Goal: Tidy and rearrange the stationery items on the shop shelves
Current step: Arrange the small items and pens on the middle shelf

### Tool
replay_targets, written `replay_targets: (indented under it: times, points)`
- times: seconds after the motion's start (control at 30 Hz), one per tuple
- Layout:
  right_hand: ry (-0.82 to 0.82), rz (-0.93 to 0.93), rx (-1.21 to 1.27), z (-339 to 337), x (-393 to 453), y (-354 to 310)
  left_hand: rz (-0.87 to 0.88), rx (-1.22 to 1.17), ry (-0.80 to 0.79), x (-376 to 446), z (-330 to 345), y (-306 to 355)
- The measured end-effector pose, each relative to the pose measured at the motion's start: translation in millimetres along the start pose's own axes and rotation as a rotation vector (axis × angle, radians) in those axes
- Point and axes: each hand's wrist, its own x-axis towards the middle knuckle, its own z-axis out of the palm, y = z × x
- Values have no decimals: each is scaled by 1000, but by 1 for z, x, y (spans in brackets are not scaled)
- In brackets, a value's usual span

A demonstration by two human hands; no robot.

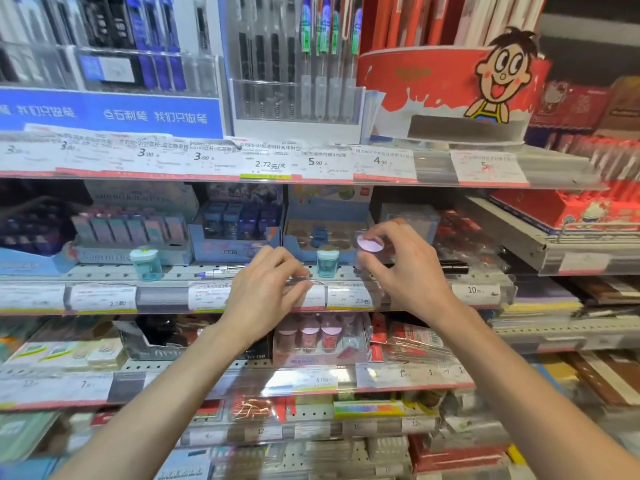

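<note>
Pinching one pink-lidded sharpener [370,244], the right hand [403,268] hovers over the middle shelf's [162,271] front edge, where two teal sharpeners [327,263] stand (left hand [266,289] curled, seemingly empty).

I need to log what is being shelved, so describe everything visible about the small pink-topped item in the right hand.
The pink-topped item is a small round piece with a flat, pale pink, disc-like top and what looks like a clear plastic body below, mostly hidden. The right hand pinches it between thumb and fingers, tilted so the top faces the camera. It is held in the air in front of the blue display tray, above the middle shelf's edge. Blur hides any print.
</note>
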Motion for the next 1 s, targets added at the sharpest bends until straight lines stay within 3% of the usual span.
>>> replay_targets:
  times: [0.13,0.4,0.83,1.0]
  points:
    - [8,-64,105,-8,-16,-13,-2,-28,28,0,1,0]
    - [-142,-174,145,14,-88,-7,-19,-40,40,-2,4,0]
    - [-43,31,30,89,-126,49,-53,-18,36,-4,5,2]
    - [-120,96,3,101,-119,60,-66,-6,31,-4,5,5]
